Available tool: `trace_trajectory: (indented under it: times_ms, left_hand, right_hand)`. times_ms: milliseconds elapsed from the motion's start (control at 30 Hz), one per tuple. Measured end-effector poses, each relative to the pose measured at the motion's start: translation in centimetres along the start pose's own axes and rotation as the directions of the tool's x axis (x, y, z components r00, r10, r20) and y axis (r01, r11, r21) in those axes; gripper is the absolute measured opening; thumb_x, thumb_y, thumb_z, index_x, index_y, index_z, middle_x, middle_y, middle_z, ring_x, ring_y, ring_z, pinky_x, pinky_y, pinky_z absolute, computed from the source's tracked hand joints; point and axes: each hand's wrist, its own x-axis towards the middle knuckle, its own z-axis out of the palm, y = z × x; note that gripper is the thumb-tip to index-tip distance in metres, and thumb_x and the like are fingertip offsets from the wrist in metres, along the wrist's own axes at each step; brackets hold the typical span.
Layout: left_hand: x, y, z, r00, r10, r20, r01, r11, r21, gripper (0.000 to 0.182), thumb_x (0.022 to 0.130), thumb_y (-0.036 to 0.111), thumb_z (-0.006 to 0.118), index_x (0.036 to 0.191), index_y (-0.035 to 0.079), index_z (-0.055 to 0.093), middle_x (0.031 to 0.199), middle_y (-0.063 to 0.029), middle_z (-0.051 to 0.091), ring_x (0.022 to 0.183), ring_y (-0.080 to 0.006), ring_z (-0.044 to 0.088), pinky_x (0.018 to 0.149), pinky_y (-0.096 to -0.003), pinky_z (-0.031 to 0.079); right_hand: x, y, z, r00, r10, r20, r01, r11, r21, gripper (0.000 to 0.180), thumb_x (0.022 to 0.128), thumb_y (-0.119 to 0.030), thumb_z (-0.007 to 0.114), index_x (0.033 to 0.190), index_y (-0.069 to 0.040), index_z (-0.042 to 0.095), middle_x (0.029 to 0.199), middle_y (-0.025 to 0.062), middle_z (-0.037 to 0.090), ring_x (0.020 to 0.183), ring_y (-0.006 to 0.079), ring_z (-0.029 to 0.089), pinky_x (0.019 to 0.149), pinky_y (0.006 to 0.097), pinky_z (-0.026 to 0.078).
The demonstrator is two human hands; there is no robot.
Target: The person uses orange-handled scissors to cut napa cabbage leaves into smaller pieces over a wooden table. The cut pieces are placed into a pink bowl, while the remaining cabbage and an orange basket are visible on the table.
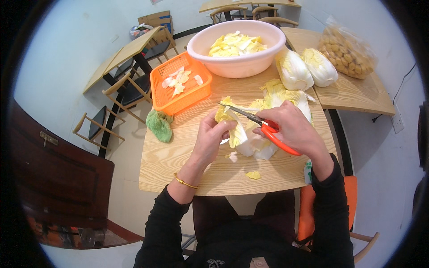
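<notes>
Between thumb and fingers, my left hand holds up a napa cabbage leaf, yellow and frilly above with a white rib below. My right hand grips red-handled scissors, whose blades point left across the top of that leaf. It is hard to tell whether the blades are parted. Loose cabbage leaves lie on the wooden table behind and beneath my hands. A pink basin at the table's far side holds yellow and white leaf pieces.
An orange plastic basket holds a few leaf scraps, with a green cloth beside it. Two whole napa cabbages stand at the far right. Behind them, a plastic bag of brownish-yellow pieces rests on another table. A yellow scrap lies near the front edge.
</notes>
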Motion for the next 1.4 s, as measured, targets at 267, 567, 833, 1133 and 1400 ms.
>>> trace_trajectory:
  times_ms: [267, 567, 833, 1133, 1400]
  left_hand:
    - [0.4, -0.5, -0.7, 0.962, 0.184, -0.2, -0.158, 0.978, 0.139, 0.018, 0.09, 0.004, 0.061, 0.108, 0.002, 0.064, 0.108, -0.0064, 0.071, 0.098, -0.0167, 0.067, 0.093, -0.035, 0.052]
    - [1.8, 0.2, -2.2, 0.985, 0.132, -0.108, -0.02, 0.717, 0.697, 0.037, 0.083, 0.014, 0.068, 0.116, -0.003, 0.067, 0.086, -0.0129, 0.071, 0.074, -0.0226, 0.068, 0.071, -0.0367, 0.055]
    - [3.9, 2.7, -2.1, 0.994, 0.08, -0.072, 0.034, 0.403, 0.915, 0.034, 0.079, 0.027, 0.075, 0.104, 0.003, 0.075, 0.08, -0.0148, 0.074, 0.073, -0.0235, 0.071, 0.071, -0.0376, 0.055]
    - [20.5, 13.5, 0.9, 0.85, 0.521, -0.073, 0.045, 0.067, 0.997, 0.04, 0.085, 0.04, 0.079, 0.1, 0.003, 0.073, 0.093, -0.0109, 0.073, 0.077, -0.0133, 0.071, 0.065, -0.0277, 0.055]
    - [10.8, 0.4, 9.1, 0.987, 0.017, 0.162, -0.16, -0.11, 0.981, 0.056, 0.081, 0.055, 0.075, 0.099, 0.003, 0.072, 0.086, -0.0177, 0.074, 0.081, -0.033, 0.074, 0.073, -0.044, 0.057]
  right_hand:
    - [-0.2, -0.5, -1.5, 0.986, 0.156, 0.067, -0.169, 0.933, 0.318, 0.029, 0.088, -0.021, 0.079, 0.106, 0.001, 0.072, 0.066, 0.0075, 0.063, 0.059, 0.0145, 0.058, 0.06, 0.0298, 0.047]
    - [0.2, 0.3, -2.4, 0.933, 0.355, -0.059, -0.267, 0.793, 0.548, 0.032, 0.091, -0.027, 0.077, 0.104, 0.002, 0.072, 0.075, 0.0017, 0.067, 0.067, 0.0073, 0.06, 0.062, 0.0237, 0.05]
    - [0.2, 1.5, -3.6, 0.893, 0.4, -0.207, -0.172, 0.728, 0.664, 0.023, 0.099, -0.018, 0.068, 0.111, 0.001, 0.07, 0.074, 0.0009, 0.064, 0.068, 0.0069, 0.062, 0.062, 0.0217, 0.05]
    - [0.4, 3.1, -4.1, 0.818, 0.471, -0.331, -0.122, 0.704, 0.699, 0.028, 0.098, -0.02, 0.068, 0.113, 0.004, 0.069, 0.073, 0.0023, 0.063, 0.066, 0.0095, 0.058, 0.064, 0.0233, 0.048]
    - [0.3, 3.7, -4.5, 0.742, 0.525, -0.418, -0.017, 0.637, 0.771, 0.031, 0.098, -0.021, 0.069, 0.114, 0.005, 0.067, 0.073, 0.0027, 0.063, 0.068, 0.0093, 0.058, 0.065, 0.0224, 0.048]
